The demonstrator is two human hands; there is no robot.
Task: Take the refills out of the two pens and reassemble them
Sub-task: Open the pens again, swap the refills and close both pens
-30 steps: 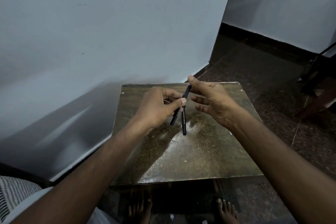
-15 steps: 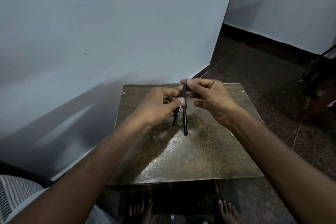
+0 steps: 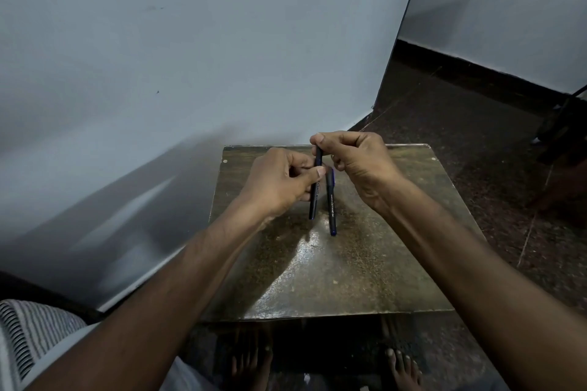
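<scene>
Both hands are gripping one dark pen (image 3: 315, 190) above the worktop (image 3: 365, 263): left hand (image 3: 279, 184) pinching its middle, right hand (image 3: 359, 155) curling around its far end. A second dark, white-lettered pen (image 3: 331, 203) is lying just right of it.

"OCTANE" printed on lying pen (image 3: 331, 206) barrel

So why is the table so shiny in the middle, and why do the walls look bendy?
Head view: light glares off the glossy table below the pens; the arms cast dark shadows on wall and tabletop; the wide-angle lens bends the wall's edges; the room is dim, so details look soft.
</scene>
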